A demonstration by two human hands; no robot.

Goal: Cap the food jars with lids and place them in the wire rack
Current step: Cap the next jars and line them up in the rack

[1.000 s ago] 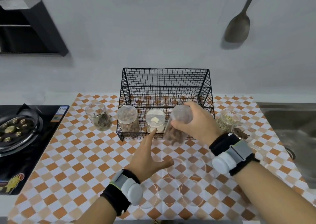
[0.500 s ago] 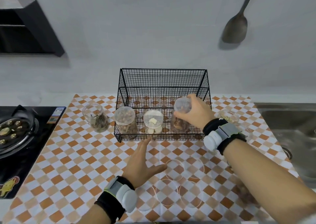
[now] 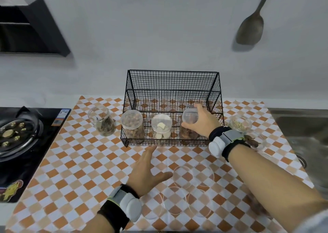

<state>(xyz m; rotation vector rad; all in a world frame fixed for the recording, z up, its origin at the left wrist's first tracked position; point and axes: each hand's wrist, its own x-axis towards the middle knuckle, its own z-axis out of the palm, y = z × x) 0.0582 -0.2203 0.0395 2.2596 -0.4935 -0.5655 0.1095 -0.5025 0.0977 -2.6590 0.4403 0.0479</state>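
A black wire rack (image 3: 173,80) stands at the back of the checkered mat. Inside it, along the front, are a capped jar of brown nuts (image 3: 132,125), a capped jar of white pieces (image 3: 161,128) and a capped jar of dark brown food (image 3: 188,126). My right hand (image 3: 201,122) is wrapped around that third jar, which rests on the rack floor. My left hand (image 3: 146,170) lies flat and open on the mat in front of the rack. Several clear lids (image 3: 182,175) lie on the mat near it.
An uncapped jar of dark leaves (image 3: 102,120) stands left of the rack. Right of the rack stand a jar of pale seeds (image 3: 240,123) and another jar (image 3: 255,142) partly behind my wrist. A gas stove (image 3: 19,135) is at left, a sink (image 3: 305,135) at right. A ladle (image 3: 250,28) hangs on the wall.
My right hand carried the dark brown jar from in front of the rack into it and set it down right of the white-pieces jar. My left hand barely moved.
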